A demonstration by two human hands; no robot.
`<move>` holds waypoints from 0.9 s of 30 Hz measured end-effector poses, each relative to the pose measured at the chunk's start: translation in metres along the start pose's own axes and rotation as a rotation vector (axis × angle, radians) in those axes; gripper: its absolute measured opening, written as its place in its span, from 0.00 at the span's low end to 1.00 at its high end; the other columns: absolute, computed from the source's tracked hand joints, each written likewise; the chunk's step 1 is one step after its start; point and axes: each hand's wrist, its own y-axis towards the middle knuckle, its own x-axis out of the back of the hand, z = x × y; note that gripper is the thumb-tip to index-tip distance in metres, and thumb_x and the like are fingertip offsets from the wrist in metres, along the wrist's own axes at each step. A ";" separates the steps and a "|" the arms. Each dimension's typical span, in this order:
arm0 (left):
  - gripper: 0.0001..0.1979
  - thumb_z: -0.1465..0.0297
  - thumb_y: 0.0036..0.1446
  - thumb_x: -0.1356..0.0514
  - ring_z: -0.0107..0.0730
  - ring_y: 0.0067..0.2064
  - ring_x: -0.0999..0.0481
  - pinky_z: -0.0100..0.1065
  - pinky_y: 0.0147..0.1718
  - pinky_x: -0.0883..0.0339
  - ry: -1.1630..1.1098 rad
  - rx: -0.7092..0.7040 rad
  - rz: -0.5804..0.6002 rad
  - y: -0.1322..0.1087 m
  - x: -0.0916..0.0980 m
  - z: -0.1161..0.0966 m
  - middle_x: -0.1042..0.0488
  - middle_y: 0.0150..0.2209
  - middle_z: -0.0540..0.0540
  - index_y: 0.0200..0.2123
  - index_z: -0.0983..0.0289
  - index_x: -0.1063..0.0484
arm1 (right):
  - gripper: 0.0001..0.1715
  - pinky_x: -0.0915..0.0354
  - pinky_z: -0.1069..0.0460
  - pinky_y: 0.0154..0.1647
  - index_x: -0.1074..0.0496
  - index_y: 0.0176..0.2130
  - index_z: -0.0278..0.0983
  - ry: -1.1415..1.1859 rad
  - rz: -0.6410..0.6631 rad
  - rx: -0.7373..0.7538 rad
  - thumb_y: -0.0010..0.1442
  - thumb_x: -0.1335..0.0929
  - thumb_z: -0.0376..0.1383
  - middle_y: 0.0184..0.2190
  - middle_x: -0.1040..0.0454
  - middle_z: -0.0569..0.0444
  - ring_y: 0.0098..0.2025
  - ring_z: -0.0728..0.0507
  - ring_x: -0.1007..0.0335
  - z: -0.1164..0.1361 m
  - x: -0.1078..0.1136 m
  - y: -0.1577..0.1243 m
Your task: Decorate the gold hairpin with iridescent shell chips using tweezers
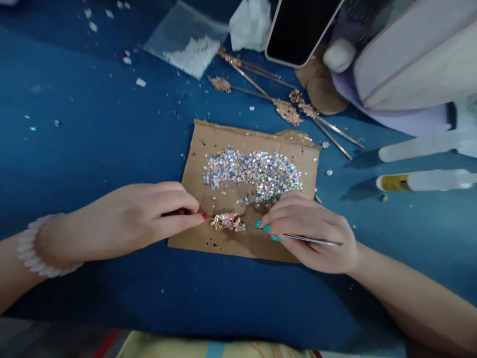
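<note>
My left hand (pixel 160 214), with a beaded bracelet (pixel 32 251) at its wrist, pinches the thin stem of a gold hairpin. The decorated end of that hairpin (pixel 228 222), set with pink and pale stones, lies over the front of a cardboard sheet (pixel 194 242). My right hand (pixel 309 228) holds a slim metal tool (pixel 313 239) like a pen; the tool's tip points at the right end of the decoration. Whether the tip touches it is too small to tell. Behind both hands, small glittering rhinestones (pixel 253 169) are spread on the cardboard.
Several gold hairpins (pixel 286 112) lie behind the cardboard, near a plastic bag of white bits (pixel 190 54), crumpled tissue (pixel 250 25) and a phone (pixel 301 30). Two white tubes (pixel 413 146) (pixel 425 180) lie at the right. Loose stones dot the blue table (pixel 93 129).
</note>
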 end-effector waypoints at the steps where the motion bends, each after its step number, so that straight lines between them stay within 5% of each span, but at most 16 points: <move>1: 0.23 0.63 0.84 0.55 0.33 0.46 0.18 0.30 0.41 0.28 0.017 -0.008 -0.003 0.000 -0.001 0.001 0.16 0.45 0.50 0.53 0.54 0.18 | 0.10 0.20 0.47 0.51 0.24 0.48 0.37 0.008 -0.019 0.001 0.72 0.30 0.24 0.39 0.12 0.48 0.43 0.45 0.13 -0.001 -0.001 0.000; 4: 0.20 0.63 0.83 0.51 0.29 0.40 0.19 0.29 0.36 0.30 0.049 0.013 0.024 0.002 -0.002 0.003 0.16 0.43 0.50 0.50 0.56 0.18 | 0.11 0.19 0.48 0.46 0.24 0.47 0.38 -0.010 -0.091 0.027 0.71 0.31 0.24 0.38 0.12 0.49 0.41 0.45 0.13 -0.006 -0.004 0.001; 10: 0.18 0.75 0.80 0.51 0.31 0.41 0.21 0.32 0.42 0.29 0.236 -0.252 -0.101 0.009 0.002 0.003 0.16 0.43 0.55 0.50 0.63 0.20 | 0.10 0.19 0.47 0.42 0.25 0.46 0.40 -0.151 -0.199 0.108 0.72 0.32 0.26 0.37 0.12 0.51 0.37 0.44 0.13 -0.015 -0.013 0.000; 16: 0.16 0.66 0.81 0.47 0.30 0.43 0.19 0.31 0.45 0.27 0.091 -0.147 -0.036 0.013 0.002 0.013 0.18 0.42 0.54 0.51 0.59 0.17 | 0.12 0.19 0.50 0.38 0.23 0.46 0.40 -0.259 -0.298 0.120 0.70 0.32 0.25 0.36 0.13 0.52 0.35 0.45 0.15 -0.021 -0.018 0.004; 27: 0.18 0.62 0.80 0.47 0.33 0.46 0.18 0.31 0.49 0.23 0.123 -0.122 -0.047 0.015 -0.001 0.040 0.17 0.47 0.57 0.54 0.57 0.16 | 0.12 0.18 0.46 0.46 0.19 0.45 0.42 -0.443 -0.350 0.058 0.73 0.34 0.32 0.39 0.13 0.52 0.41 0.43 0.14 -0.038 -0.023 -0.001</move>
